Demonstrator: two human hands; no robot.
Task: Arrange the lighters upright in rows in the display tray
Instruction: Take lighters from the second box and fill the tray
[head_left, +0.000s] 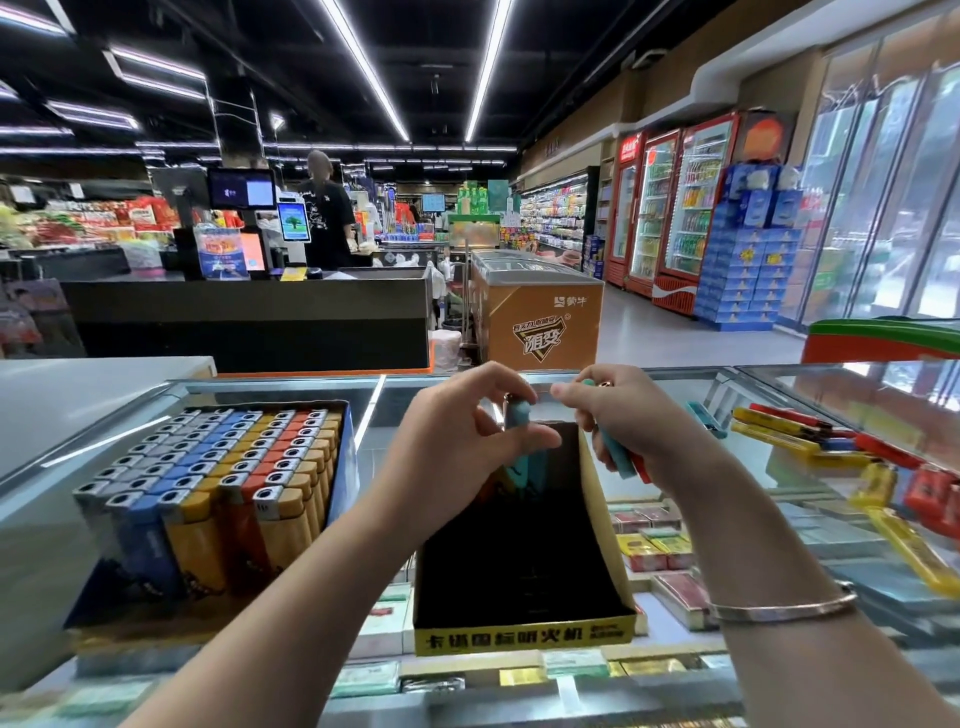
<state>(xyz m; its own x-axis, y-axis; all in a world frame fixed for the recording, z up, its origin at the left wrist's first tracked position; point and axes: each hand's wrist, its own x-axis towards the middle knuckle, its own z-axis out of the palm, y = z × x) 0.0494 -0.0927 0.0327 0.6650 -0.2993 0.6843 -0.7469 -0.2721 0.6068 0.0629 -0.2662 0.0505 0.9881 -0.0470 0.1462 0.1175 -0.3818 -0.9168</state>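
Nearest to us sits the display tray (524, 631), a dark open box with a yellow front lip, resting on the glass counter (779, 597); its near half is bare, and only at its far end do a few lighters stand, teal and red, partly hidden behind our left hand (457, 441). That hand pinches a teal lighter (517, 413) between thumb and fingers, its long axis roughly upright, metal head up, directly over the tray's far end, so we judge the coming move is a short drop straight down beside those already standing. Our right hand (623, 415) is just beside it, over the tray's right wall, clenched round a small bundle of lighters (621, 457), teal and red, tilted with their bases toward us. The left is the nearer to the open slot. Further right, loose lighters (800, 431) lie flat on the glass, well apart from the tray. To the left stands a full tray (218, 493) of upright lighters in rows
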